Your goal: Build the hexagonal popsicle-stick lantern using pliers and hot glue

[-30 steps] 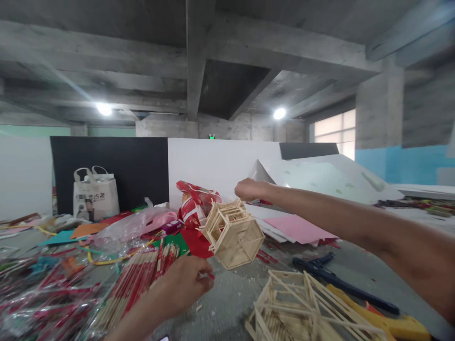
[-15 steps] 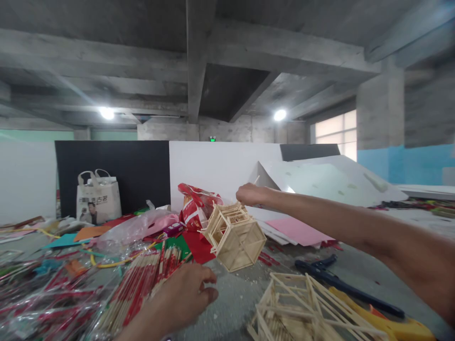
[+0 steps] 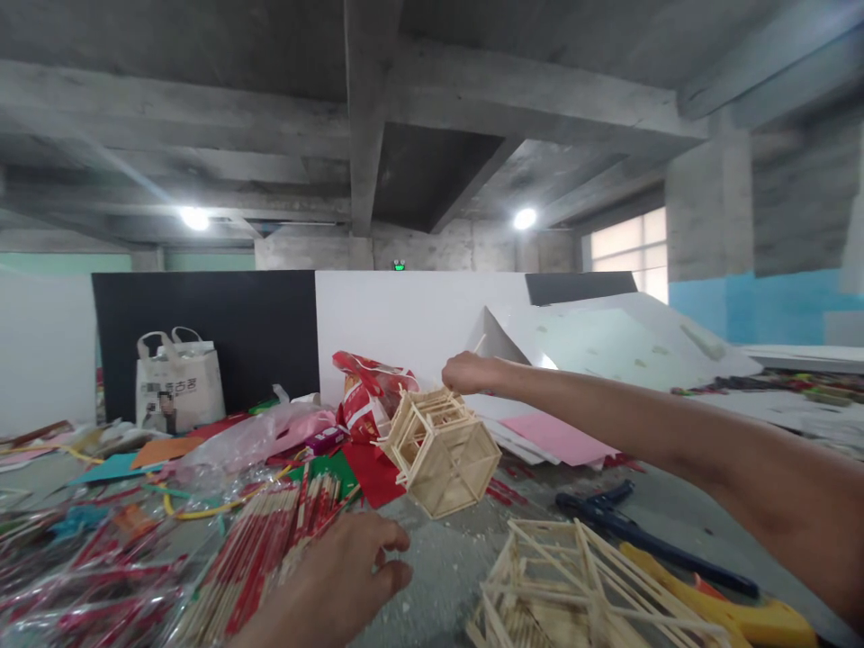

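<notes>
My right hand [image 3: 464,372] is closed at the top of a tilted hexagonal model made of thin wooden sticks [image 3: 451,466]; its flat six-sided face is turned toward me. A pale stick end [image 3: 481,343] pokes up above the fist. Whether the model's lower edge touches the table I cannot tell. My left hand [image 3: 351,567] is held low at the left, palm down, thumb and fingers apart with nothing in them. Beside it lies a bundle of wooden chopsticks with red-printed wrappers [image 3: 260,540]. Another open stick frame [image 3: 573,585] stands at the front right.
A blue-black glue-gun-like tool [image 3: 648,540] and a yellow-handled tool [image 3: 749,616] lie at the right. Plastic wrappers [image 3: 87,576] cover the left. Behind are coloured paper [image 3: 560,438], a red bag [image 3: 368,396], a white tote bag [image 3: 179,382] and upright boards [image 3: 405,315].
The whole view has shifted slightly to the left. Both hands and the hexagonal model keep nearly the same positions relative to each other.
</notes>
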Tool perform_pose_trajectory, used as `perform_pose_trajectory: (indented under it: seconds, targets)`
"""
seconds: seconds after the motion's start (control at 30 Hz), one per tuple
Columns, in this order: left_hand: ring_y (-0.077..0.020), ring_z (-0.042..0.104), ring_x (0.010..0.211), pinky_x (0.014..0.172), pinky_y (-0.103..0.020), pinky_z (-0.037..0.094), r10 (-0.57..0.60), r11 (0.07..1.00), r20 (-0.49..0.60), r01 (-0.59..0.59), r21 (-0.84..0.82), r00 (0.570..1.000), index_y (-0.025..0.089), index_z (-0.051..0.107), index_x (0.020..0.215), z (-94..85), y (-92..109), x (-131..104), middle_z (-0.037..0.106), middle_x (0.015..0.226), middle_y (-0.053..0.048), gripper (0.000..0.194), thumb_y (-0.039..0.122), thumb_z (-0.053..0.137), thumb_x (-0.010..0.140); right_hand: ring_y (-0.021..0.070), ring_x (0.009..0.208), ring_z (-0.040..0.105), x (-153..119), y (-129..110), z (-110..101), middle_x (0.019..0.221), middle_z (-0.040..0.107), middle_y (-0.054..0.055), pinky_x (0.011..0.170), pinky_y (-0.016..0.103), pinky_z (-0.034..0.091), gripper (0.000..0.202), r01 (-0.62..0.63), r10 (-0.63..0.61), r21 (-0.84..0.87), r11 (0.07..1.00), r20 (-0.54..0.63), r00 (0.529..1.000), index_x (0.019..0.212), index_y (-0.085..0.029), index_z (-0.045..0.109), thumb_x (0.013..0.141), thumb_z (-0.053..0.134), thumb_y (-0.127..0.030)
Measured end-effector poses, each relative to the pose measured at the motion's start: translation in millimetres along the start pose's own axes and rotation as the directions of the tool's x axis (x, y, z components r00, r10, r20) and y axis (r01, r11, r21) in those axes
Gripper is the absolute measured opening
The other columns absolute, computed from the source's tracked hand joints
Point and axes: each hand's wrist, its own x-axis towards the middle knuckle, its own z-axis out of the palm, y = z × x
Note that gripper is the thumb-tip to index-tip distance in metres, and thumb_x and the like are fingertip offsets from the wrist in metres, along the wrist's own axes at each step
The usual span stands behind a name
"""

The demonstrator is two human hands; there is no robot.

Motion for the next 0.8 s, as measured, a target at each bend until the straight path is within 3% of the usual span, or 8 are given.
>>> perform_pose_trajectory:
  seconds: [0.43, 0.63, 0.8]
  targets:
    - [-0.0207, 0.056, 0.096, 0.088, -0.032, 0.039, -0.012, 1.0, 0.002, 0.012, 0.02, 1.0, 0.031, 0.064, 0.102, 5.9, -5.0, -2.9, 0.066, 0.1, -0.002, 0.034, 0.042, 0.049, 0.074, 0.0226, 0.08, 0.061, -0.7, -0.9, -0.2, 0.09, 0.067, 0.017, 0.063, 0.03, 0.04, 0.022, 0.001, -0.002, 0.046, 0.999, 0.016, 1.0, 0.087, -0.011, 0.07, 0.071, 0.055, -0.012]
    - [-0.0202, 0.056, 0.098, 0.089, -0.033, 0.039, -0.044, 0.999, 0.003, 0.044, -0.008, 0.999, 0.032, 0.064, 0.104, 4.7, -4.8, -5.6, 0.064, 0.104, -0.001, 0.034, 0.041, 0.051, 0.074, 0.0206, 0.08, 0.061, -2.2, 14.9, -12.0, 0.088, 0.068, 0.013, 0.061, 0.026, 0.039, 0.027, -0.017, 0.016, 0.065, 0.998, 0.009, 1.0, 0.093, -0.014, 0.07, 0.072, 0.057, -0.023]
    - [-0.0206, 0.056, 0.097, 0.089, -0.035, 0.038, -0.028, 0.999, -0.012, 0.028, -0.017, 1.0, 0.031, 0.064, 0.103, 5.7, -5.8, -4.4, 0.064, 0.104, -0.001, 0.033, 0.039, 0.051, 0.074, 0.0205, 0.078, 0.061, -4.4, 19.4, -17.2, 0.089, 0.068, 0.014, 0.06, 0.026, 0.038, 0.027, -0.055, 0.055, 0.052, 0.997, 0.005, 0.998, 0.092, -0.012, 0.071, 0.07, 0.055, -0.017]
